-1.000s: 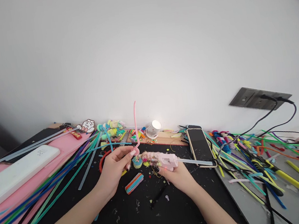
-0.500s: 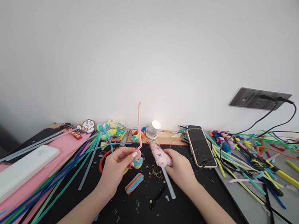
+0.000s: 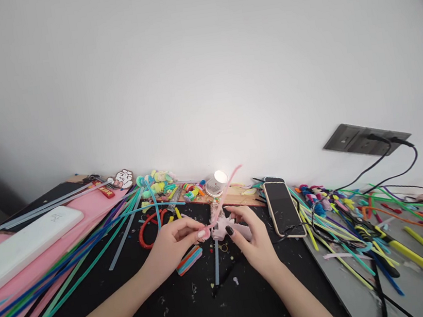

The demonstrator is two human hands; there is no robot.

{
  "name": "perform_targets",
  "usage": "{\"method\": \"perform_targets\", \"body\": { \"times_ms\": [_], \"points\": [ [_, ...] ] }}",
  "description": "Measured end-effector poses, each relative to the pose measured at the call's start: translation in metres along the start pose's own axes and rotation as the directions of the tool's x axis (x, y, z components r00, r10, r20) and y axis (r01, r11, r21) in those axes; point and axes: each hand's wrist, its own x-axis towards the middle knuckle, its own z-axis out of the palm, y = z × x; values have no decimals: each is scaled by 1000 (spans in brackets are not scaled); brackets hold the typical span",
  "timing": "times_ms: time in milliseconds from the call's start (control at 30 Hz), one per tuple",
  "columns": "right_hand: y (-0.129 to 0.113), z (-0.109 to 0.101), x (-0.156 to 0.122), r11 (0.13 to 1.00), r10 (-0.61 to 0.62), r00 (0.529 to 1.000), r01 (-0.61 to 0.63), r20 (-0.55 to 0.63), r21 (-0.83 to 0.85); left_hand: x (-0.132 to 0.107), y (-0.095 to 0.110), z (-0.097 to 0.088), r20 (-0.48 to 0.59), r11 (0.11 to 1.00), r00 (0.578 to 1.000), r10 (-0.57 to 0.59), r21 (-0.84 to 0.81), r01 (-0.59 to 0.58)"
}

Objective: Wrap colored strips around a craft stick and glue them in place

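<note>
Diagonally, the pink pipe cleaner (image 3: 223, 197) points up and right.

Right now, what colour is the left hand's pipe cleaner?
The pipe cleaner is pink, clearest in the head view.

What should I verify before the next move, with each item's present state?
1. Left hand holding the pink pipe cleaner: ok.
2. Glue stick protruding from the rear of the glue gun: ok.
3. Right hand free of the glue gun: cannot tell; thumb and fingers stand apart, but contact is unclear.
4. Nozzle clear of the paper cup: cannot tell.
5. Phone apart from the right hand: ok.
</note>
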Motion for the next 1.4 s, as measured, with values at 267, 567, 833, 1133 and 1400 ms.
{"method": "perform_targets", "body": {
  "times_ms": [267,567,833,1133,1400],
  "points": [
    [-7,8,-1,901,210,978,-188,-15,391,-2,-3,4,127,997,992,20,68,-29],
    [-4,12,-2,888,313,950,-286,-16,361,0,0,-3,17,997,998,-67,-45,67],
    [-9,11,-4,929,249,968,-248,31,275,0,-2,-4,-44,991,996,-80,-116,74],
    [-15,11,-3,967,127,992,-129,22,220,0,-5,-4,-70,971,990,-124,-215,106],
    [-17,19,-10,975,101,994,-107,40,194,-1,-7,0,-100,949,981,-164,-289,129]
  ]
}}
